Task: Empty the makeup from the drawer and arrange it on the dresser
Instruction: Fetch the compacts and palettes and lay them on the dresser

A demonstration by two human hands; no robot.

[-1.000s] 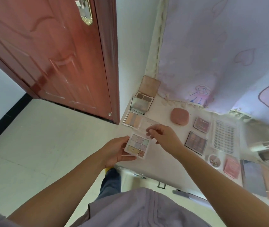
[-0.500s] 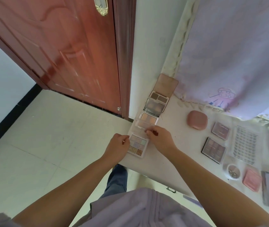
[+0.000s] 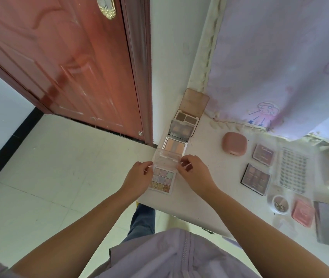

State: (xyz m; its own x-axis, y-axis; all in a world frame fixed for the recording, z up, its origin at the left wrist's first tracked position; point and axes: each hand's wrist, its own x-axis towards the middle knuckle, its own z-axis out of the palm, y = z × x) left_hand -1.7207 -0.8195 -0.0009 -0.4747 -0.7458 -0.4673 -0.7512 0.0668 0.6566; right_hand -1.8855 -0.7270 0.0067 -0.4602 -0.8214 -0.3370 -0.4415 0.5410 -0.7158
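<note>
The nine-pan eyeshadow palette (image 3: 162, 180) lies open at the dresser (image 3: 205, 189) top's left edge, its clear lid (image 3: 166, 160) raised; the left hand (image 3: 138, 177) pinches the lid's 9 o'clock edge, the right hand (image 3: 194, 174) pinches its 3 o'clock edge; at 12 o'clock, seemingly touching the lid, an open peach palette (image 3: 176, 146); at 3 o'clock, well apart, a pink compact (image 3: 234, 144) and a dark palette (image 3: 255, 179).

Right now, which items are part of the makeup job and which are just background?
In the job:
- nine-pan palette, its clear lid pinched by left hand and right hand
- two open palettes behind it
- pink compact, dark palettes, lash tray on the dresser

Background:
- red door
- lilac curtain
</note>
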